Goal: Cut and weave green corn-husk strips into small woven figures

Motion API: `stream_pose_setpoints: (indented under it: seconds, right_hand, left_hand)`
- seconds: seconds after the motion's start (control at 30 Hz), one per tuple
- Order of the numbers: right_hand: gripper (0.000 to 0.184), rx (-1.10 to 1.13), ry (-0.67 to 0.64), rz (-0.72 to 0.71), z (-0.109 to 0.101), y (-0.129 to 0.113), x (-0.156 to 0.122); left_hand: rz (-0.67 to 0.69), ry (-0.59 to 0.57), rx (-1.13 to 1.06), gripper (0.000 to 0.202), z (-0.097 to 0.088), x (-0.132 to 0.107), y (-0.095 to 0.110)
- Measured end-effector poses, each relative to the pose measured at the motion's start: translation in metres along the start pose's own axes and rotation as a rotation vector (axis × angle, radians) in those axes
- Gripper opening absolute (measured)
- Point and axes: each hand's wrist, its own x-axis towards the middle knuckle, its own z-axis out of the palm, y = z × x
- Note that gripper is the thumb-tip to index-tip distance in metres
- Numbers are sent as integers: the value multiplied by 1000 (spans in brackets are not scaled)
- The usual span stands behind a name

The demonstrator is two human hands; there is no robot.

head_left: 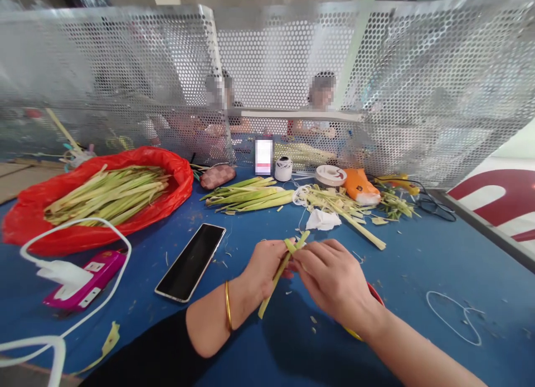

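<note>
A pale green plant strip (272, 291), like a leaf or stalk, is pinched between the fingers of my left hand (259, 269), its long end hanging down toward me. My right hand (334, 275) closes on the same strip near its top, where a second short green piece crosses it. The fingertips of both hands meet there, so the exact grip is partly hidden. Beyond them lies a bundle of green stalks (251, 197), with a crumpled white tissue (323, 220) closer by. Under my right wrist something with a red and yellow edge (376, 294) is mostly covered.
At left are a red plastic bag (27, 214) of strips, a phone (191, 261) and a purple power strip (81, 298) with white cable. Scraps, a tape roll (331, 175) and an orange packet (361, 186) sit before a perforated metal screen (288, 52); people are behind it.
</note>
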Motion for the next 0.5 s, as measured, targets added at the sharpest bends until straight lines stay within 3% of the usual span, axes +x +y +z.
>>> stream_pose_setpoints:
  seconds: [0.1, 0.23, 0.5]
  right_hand:
    - [22, -219, -64, -113, 5, -2, -2]
    - [26, -316, -17, -183, 17, -2, -7]
    - [22, -229, 44, -61, 21, 3, -4]
  left_hand:
    - [-69, 47, -122, 26, 1, 0, 1]
    - [-49, 1, -220, 27, 0, 1, 2]
    - [-11, -124, -286, 6, -3, 4, 6]
